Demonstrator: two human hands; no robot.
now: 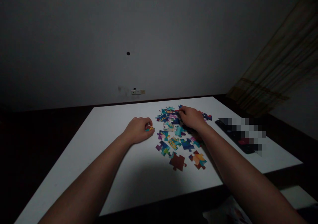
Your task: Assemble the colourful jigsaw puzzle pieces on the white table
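My left hand (139, 130) is closed on a small jigsaw puzzle piece (150, 128), held between thumb and fingers to the left of the pile. Over the far part of the loose puzzle pieces (174, 142) is my right hand (192, 117), its fingers pinched at the pieces there. A reddish bit shows at those fingertips, but I cannot tell whether it is gripped. Nearest to me lie a brown piece (178, 161) and an orange and teal piece (198, 159). My right hand and forearm hide some of the pile.
The white table (124, 187) carries a dark flat object (233, 134), partly blurred out, on the right. Behind the table stands a grey wall with a socket panel (138, 92). A striped curtain (268, 68) hangs at the right. Below the table's front right edge are pale items (295, 197).
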